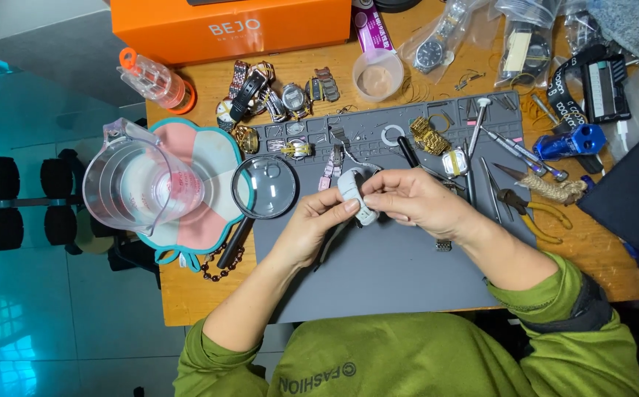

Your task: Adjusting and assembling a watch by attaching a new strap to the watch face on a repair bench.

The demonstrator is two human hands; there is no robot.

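We hold a white watch point(356, 192) over the grey mat point(407, 272), left hand point(318, 220) and right hand point(415, 200) both clamped on its strap; we judge we're working the band, which calls for steady fingertips. Beyond the mat: magnifier point(264, 187), tools, orange box point(231, 28).

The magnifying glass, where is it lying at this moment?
In the head view, the magnifying glass lies at the left edge of the grey work mat, between the clear measuring jug and the left hand.
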